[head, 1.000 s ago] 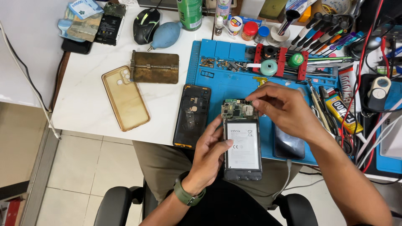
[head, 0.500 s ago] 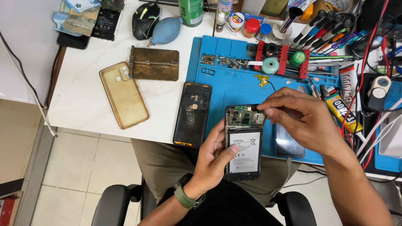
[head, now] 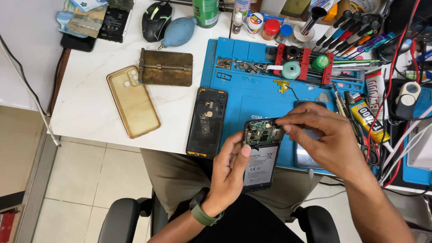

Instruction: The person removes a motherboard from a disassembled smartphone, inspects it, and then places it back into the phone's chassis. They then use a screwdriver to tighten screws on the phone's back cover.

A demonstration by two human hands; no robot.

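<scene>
Opened phone (head: pixel 261 155) cradled in left hand (head: pixel 229 173) grip, just off counter (head: pixel 103 121) edge; right hand (head: pixel 321 135) fingertips pinched at its top board, wrist bent.

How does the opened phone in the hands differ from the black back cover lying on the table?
The opened phone is held off the table by the left hand, with the right hand at its top; the black back cover lies untouched, partly on the blue mat. The opened phone shows a green circuit board and a grey battery; the black back cover is a dark, mostly hollow shell. Both are phone-shaped and lie lengthwise.
</scene>
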